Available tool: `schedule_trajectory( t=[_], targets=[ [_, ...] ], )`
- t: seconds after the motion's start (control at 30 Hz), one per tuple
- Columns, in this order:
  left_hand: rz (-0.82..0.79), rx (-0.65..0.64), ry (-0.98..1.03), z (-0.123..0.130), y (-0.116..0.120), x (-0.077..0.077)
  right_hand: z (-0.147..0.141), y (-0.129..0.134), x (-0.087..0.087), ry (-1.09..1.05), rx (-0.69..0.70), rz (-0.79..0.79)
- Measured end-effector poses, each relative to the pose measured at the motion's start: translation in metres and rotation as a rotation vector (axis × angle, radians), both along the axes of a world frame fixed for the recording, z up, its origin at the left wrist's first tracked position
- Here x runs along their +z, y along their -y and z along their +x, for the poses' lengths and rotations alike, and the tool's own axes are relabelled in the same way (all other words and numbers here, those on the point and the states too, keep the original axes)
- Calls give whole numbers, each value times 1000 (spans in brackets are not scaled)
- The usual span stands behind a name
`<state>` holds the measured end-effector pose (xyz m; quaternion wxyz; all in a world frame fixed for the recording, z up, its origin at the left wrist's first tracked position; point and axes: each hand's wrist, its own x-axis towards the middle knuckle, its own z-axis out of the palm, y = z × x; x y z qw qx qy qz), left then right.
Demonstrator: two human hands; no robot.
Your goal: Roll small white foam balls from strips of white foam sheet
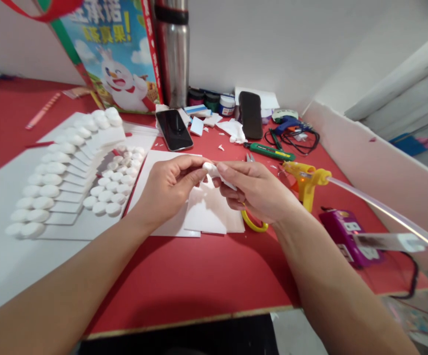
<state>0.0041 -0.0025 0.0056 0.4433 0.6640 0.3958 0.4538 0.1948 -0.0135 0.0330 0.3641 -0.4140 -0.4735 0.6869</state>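
Note:
My left hand (169, 185) pinches one end of a small white rounded piece (211, 169) between thumb and fingers. On its other side my right hand (256, 192) grips the same piece, thumb on top; its fingers hide part of it. White sheets (208, 212) lie overlapping on the table below. Beside my right hand are scissors with a yellow handle (255, 225), partly covered by it. To the left, white oval pieces (53, 180) line a fanned row of white cards (66, 206). Several more loose ovals (112, 187) sit grouped inside that curve.
A yellow glue gun (304, 180) with a long clear stick stands at right, near a purple box (347, 234). Behind are a green utility knife (271, 151), two phones (174, 129), paint jars (227, 105), a metal bottle (179, 64) and a printed bag (121, 64).

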Motion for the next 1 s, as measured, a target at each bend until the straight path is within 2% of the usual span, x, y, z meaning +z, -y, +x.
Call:
schedule_trajectory(
  t=[0.3,0.43,0.6,0.7,0.87,1.0],
  targets=[
    [-6,38,43,2,1,-1,-4,2,0,155,-43,162],
    [-8,54,63,4,2,-2,-7,3,-2,236,-167,223],
    [-3,73,92,5,4,-3,-9,4,-7,241,-301,250],
    [-5,78,95,7,5,-3,-12,5,-10,315,-368,392],
    [62,123,57,9,8,-2,-20,9,-12,570,-463,646],
    [204,140,10,8,8,-5,-23,13,-14,628,-479,708]
  ],
)
